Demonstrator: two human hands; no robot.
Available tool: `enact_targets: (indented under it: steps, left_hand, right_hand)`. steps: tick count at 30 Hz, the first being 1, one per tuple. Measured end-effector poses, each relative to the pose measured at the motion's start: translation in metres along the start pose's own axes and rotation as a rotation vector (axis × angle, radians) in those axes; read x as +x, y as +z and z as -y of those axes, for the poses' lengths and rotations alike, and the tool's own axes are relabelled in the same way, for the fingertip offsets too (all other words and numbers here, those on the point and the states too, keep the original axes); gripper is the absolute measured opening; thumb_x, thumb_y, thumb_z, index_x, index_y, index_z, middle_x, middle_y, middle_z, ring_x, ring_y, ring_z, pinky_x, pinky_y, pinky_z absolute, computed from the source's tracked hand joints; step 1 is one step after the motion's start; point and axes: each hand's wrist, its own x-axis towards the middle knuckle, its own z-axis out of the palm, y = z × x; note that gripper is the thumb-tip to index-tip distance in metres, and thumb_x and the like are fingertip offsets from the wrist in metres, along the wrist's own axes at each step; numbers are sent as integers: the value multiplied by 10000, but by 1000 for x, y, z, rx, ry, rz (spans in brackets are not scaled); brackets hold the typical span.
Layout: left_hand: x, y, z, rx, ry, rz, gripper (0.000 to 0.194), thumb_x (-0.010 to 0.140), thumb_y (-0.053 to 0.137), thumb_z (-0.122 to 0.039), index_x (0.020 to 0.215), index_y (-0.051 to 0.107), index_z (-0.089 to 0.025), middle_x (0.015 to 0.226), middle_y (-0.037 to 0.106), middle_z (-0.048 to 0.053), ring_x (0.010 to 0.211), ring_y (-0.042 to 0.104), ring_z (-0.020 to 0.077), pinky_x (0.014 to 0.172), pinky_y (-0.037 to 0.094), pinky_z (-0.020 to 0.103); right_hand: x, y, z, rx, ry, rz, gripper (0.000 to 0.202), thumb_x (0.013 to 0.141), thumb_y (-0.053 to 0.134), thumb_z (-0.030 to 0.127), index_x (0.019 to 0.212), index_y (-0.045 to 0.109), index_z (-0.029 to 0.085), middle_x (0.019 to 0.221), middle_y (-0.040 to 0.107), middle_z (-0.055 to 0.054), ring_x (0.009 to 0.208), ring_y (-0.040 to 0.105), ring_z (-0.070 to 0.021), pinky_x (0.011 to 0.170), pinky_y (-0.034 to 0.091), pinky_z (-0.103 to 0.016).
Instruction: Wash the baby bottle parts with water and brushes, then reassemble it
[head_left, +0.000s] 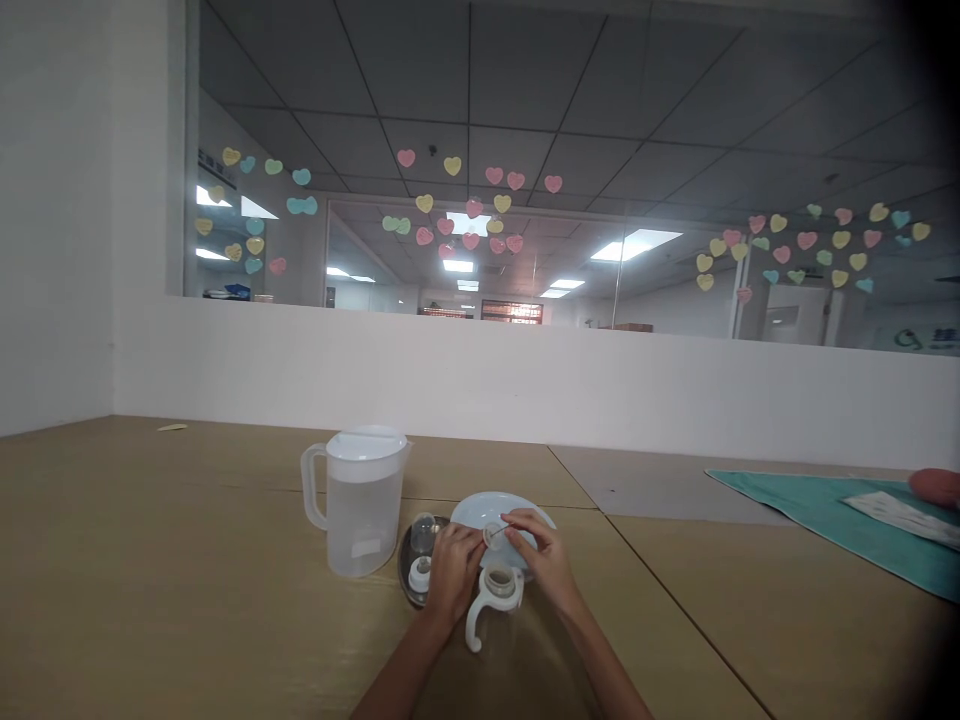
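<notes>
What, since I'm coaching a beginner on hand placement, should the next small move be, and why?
Probably turn the small translucent piece slightly: the left hand seems to hold one edge, and the right hand is at the other side, well placed to guide it. The white-handled container nearer the camera looks untouched, so it can likely wait.
</notes>
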Motion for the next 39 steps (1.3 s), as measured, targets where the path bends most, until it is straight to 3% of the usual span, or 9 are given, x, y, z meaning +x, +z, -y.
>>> enact_targets:
  steps: [4, 10, 15, 20, 25, 31, 33, 36, 39]
  left_hand:
    - [-1, -2, -1, 0, -5, 9, 271, 914, 423, -273, 951, 690, -249, 903, 697, 24, 875, 548, 206, 810, 351, 348]
    - [2, -1, -9, 66, 5, -21, 271, 922, 407, -273, 984, 671, -256, 926, 695, 10, 876, 549, 200, 790, 356, 342]
    - [3, 1, -10, 116, 20, -48, 271, 928, 403, -286, 971, 669, -253, 937, 694, 9, 878, 547, 198, 787, 348, 341]
    - [1, 2, -8, 152, 68, -80, 241, 920, 434, -278, 964, 670, -250, 933, 695, 8, 863, 551, 191, 788, 342, 335]
    - [1, 4, -9, 185, 120, -114, 260, 926, 421, -277, 936, 679, -244, 895, 693, 24, 847, 553, 189, 786, 342, 336]
    - [-3, 1, 4, 213, 115, -136, 247, 925, 426, -251, 965, 669, -238, 907, 689, 22, 855, 545, 191, 803, 347, 344]
    - [-3, -2, 5, 225, 73, -152, 251, 926, 422, -258, 982, 666, -234, 920, 687, 26, 860, 541, 194, 798, 349, 346]
    - [5, -10, 2, 271, 32, -132, 245, 919, 435, -250, 1017, 660, -254, 938, 685, 27, 881, 536, 198, 792, 345, 345]
    - [25, -17, 0, 353, 29, 21, 238, 892, 471, -223, 1026, 661, -279, 945, 682, 38, 914, 529, 213, 799, 338, 350]
  right_hand:
    - [-2, 8, 1, -39, 6, 81, 223, 759, 635, 405, 785, 730, 204, 884, 693, -78, 880, 626, -210, 832, 486, -357]
    - [-12, 10, 4, -178, 43, -96, 263, 840, 515, 411, 832, 666, 196, 901, 695, -79, 867, 639, -195, 785, 501, -315]
    - [-19, 10, -4, -267, -52, -245, 224, 872, 470, 374, 887, 611, 201, 910, 682, -73, 862, 645, -175, 785, 501, -304]
    - [-21, 10, -11, -191, -77, -425, 266, 863, 479, 420, 890, 572, 173, 892, 678, -90, 746, 668, -168, 722, 521, -310]
    - [-14, 8, 0, -43, -13, -630, 304, 818, 532, 479, 827, 520, 175, 825, 676, -74, 675, 667, -167, 677, 523, -311]
    - [3, -17, 1, 154, 39, -968, 318, 802, 520, 512, 859, 443, 209, 783, 614, -10, 620, 643, -148, 560, 532, -286]
    - [4, -24, -7, 97, 114, -957, 348, 780, 524, 534, 860, 466, 201, 795, 628, -29, 625, 643, -155, 573, 528, -287]
    - [0, -24, -19, -156, 245, -787, 421, 750, 505, 580, 845, 563, 173, 772, 670, -81, 658, 652, -200, 619, 505, -307]
    - [-5, -19, -25, -403, 297, -661, 493, 746, 456, 605, 867, 646, 166, 835, 701, -119, 732, 657, -241, 671, 475, -321]
